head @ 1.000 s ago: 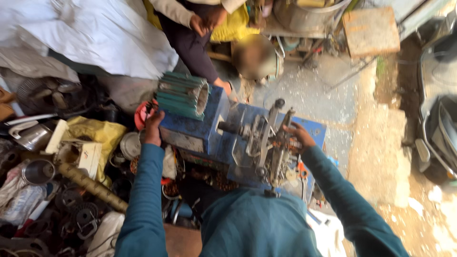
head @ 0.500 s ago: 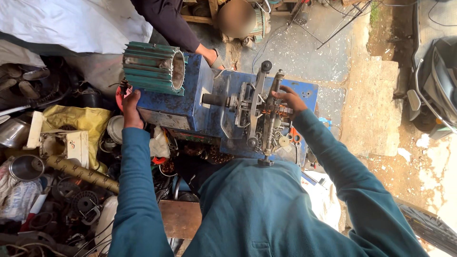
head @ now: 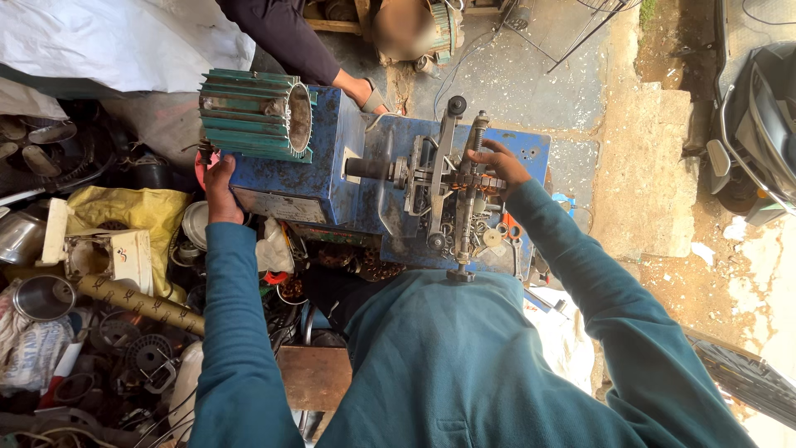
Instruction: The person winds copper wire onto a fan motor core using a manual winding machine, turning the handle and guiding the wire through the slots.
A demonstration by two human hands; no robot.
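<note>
While you face blue machine (head: pixel 332 178), its long axis runs left-right across your front. Your left hand (head: pixel 217 187) grips its left end, fingers curled on edge below green ribbed motor housing (head: pixel 253 114). Your right hand (head: pixel 496 162) pinches metal frame (head: pixel 464 191) at right end. Co-worker's hand (head: pixel 361 90) rests on far side.
</note>
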